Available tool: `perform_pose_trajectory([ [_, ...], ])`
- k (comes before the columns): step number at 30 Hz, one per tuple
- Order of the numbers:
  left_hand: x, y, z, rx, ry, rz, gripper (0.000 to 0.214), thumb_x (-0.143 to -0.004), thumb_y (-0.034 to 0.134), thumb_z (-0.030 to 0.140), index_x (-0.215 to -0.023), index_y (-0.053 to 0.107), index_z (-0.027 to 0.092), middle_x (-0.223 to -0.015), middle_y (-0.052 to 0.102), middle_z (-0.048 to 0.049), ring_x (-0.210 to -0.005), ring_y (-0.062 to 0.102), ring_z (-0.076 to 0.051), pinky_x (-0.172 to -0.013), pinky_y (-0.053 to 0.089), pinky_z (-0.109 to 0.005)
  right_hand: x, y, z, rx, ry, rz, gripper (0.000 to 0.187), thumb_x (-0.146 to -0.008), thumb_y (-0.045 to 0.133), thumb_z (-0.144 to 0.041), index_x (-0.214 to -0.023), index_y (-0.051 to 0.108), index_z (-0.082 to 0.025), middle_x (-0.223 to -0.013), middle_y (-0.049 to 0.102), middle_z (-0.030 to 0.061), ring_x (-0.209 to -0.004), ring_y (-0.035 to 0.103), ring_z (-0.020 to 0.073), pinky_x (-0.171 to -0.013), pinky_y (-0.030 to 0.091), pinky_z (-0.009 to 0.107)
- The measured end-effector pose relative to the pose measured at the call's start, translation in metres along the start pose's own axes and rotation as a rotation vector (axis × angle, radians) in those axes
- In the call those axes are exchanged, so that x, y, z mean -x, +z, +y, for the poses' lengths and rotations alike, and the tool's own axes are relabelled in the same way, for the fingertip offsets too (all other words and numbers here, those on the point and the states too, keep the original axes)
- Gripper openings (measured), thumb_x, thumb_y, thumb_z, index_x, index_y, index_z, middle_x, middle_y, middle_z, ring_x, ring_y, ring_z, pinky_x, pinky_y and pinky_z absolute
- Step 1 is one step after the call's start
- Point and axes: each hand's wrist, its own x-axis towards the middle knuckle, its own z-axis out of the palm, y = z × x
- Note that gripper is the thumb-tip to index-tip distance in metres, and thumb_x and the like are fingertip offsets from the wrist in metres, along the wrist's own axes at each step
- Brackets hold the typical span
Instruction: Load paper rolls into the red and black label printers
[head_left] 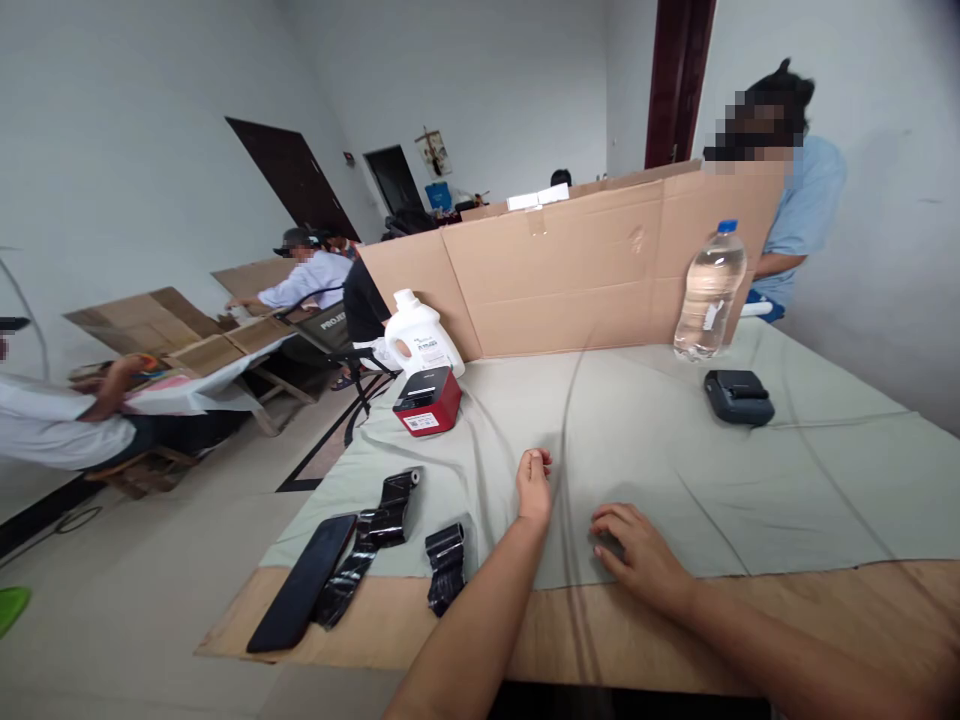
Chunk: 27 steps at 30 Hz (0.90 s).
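My left hand (534,486) rests on the pale green cloth (675,460) with its fingers curled in; nothing shows inside them. My right hand (637,552) lies on the same cloth near its front edge, fingers bent and pressed down on the fabric, a small dark patch under the fingertips. A fold in the cloth runs away from between both hands. Left of my left forearm lie a small black folded strip (446,565), a longer crumpled black strip (371,540) and a black phone (304,580).
A red and black label printer (427,400) and a white jug (420,335) stand at the far left. A water bottle (709,290) and a dark small printer (739,396) sit far right. A cardboard screen (585,270) closes the back. People work behind it and at left tables.
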Motion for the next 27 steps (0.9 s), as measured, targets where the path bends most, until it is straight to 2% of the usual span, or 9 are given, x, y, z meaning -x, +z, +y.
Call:
perform_pose_trajectory([
  [2, -0.002, -0.003, 0.000, 0.003, -0.005, -0.040, 0.037, -0.088, 0.040, 0.050, -0.076, 0.057, 0.019, -0.076, 0.059, -0.0044, -0.072, 0.055, -0.017, -0.067, 0.045, -0.029, -0.002, -0.010, 0.016, 0.026, 0.002, 0.042, 0.019, -0.081, 0.055, -0.024, -0.099, 0.061, -0.023, -0.109, 0.062, 0.0087, -0.103, 0.056, 0.0234, -0.089, 0.048, 0.042],
  [4, -0.004, -0.003, 0.001, 0.000, 0.000, -0.082, 0.036, -0.086, 0.043, 0.050, -0.074, 0.056, 0.020, -0.077, 0.059, -0.0037, -0.073, 0.054, -0.017, -0.070, 0.044, -0.029, -0.019, -0.031, 0.045, 0.149, 0.097, 0.158, 0.024, -0.079, 0.058, -0.030, -0.101, 0.062, -0.021, -0.112, 0.060, 0.0125, -0.107, 0.053, 0.0289, -0.092, 0.044, 0.049],
  [8, -0.006, 0.001, -0.002, -0.015, 0.025, -0.145, 0.032, -0.084, 0.047, 0.048, -0.072, 0.056, 0.019, -0.075, 0.057, -0.0023, -0.076, 0.053, -0.017, -0.072, 0.043, -0.029, -0.067, -0.102, 0.115, 0.452, 0.432, 0.466, 0.039, -0.075, 0.065, -0.033, -0.108, 0.060, -0.012, -0.135, 0.043, 0.0251, -0.128, 0.033, 0.0424, -0.097, 0.029, 0.060],
  [11, -0.007, 0.002, -0.006, -0.024, 0.047, -0.166, 0.029, -0.084, 0.048, 0.045, -0.071, 0.055, 0.019, -0.074, 0.056, -0.0018, -0.075, 0.052, -0.016, -0.072, 0.042, -0.028, -0.084, -0.150, 0.154, 0.541, 0.623, 0.541, 0.056, -0.073, 0.069, -0.043, -0.117, 0.057, -0.010, -0.146, 0.026, 0.0294, -0.134, 0.014, 0.0491, -0.091, 0.028, 0.059],
  [13, -0.008, 0.002, -0.009, -0.029, 0.060, -0.172, 0.028, -0.085, 0.048, 0.043, -0.071, 0.054, 0.020, -0.074, 0.055, -0.0014, -0.074, 0.051, -0.016, -0.072, 0.041, -0.027, -0.084, -0.166, 0.170, 0.499, 0.788, 0.521, 0.072, -0.068, 0.071, -0.051, -0.125, 0.054, -0.010, -0.148, 0.017, 0.0326, -0.132, 0.015, 0.0535, -0.087, 0.028, 0.061],
  [17, -0.009, 0.002, -0.010, -0.041, 0.068, -0.190, 0.025, -0.086, 0.048, 0.039, -0.072, 0.054, 0.019, -0.072, 0.054, -0.0005, -0.072, 0.050, -0.015, -0.071, 0.040, -0.026, -0.072, -0.163, 0.184, 0.395, 0.894, 0.416, 0.082, -0.071, 0.068, -0.053, -0.137, 0.044, -0.012, -0.144, 0.022, 0.0358, -0.125, 0.031, 0.0529, -0.084, 0.030, 0.058],
  [22, -0.008, 0.002, -0.007, -0.039, 0.055, -0.207, 0.021, -0.084, 0.052, 0.036, -0.074, 0.055, 0.019, -0.072, 0.054, -0.0002, -0.072, 0.050, -0.015, -0.070, 0.040, -0.027, -0.074, -0.138, 0.169, 0.373, 0.883, 0.557, 0.071, -0.074, 0.065, -0.045, -0.134, 0.046, -0.012, -0.136, 0.033, 0.0334, -0.121, 0.036, 0.0489, -0.087, 0.031, 0.059],
  [25, -0.007, 0.003, -0.003, -0.020, 0.038, -0.212, 0.020, -0.084, 0.054, 0.039, -0.080, 0.056, 0.019, -0.074, 0.056, -0.0006, -0.071, 0.052, -0.014, -0.070, 0.042, -0.027, -0.084, -0.114, 0.141, 0.348, 0.740, 0.564, 0.067, -0.072, 0.066, -0.041, -0.129, 0.049, -0.010, -0.129, 0.041, 0.0288, -0.117, 0.043, 0.0436, -0.092, 0.033, 0.057],
  [27, -0.006, 0.002, 0.001, 0.022, 0.013, -0.226, 0.025, -0.084, 0.055, 0.043, -0.088, 0.057, 0.018, -0.082, 0.059, -0.0028, -0.070, 0.054, -0.014, -0.068, 0.044, -0.027, -0.089, -0.091, 0.111, 0.350, 0.507, 0.533, 0.067, -0.075, 0.063, -0.043, -0.130, 0.047, -0.010, -0.129, 0.043, 0.0255, -0.119, 0.043, 0.0403, -0.096, 0.034, 0.055],
])
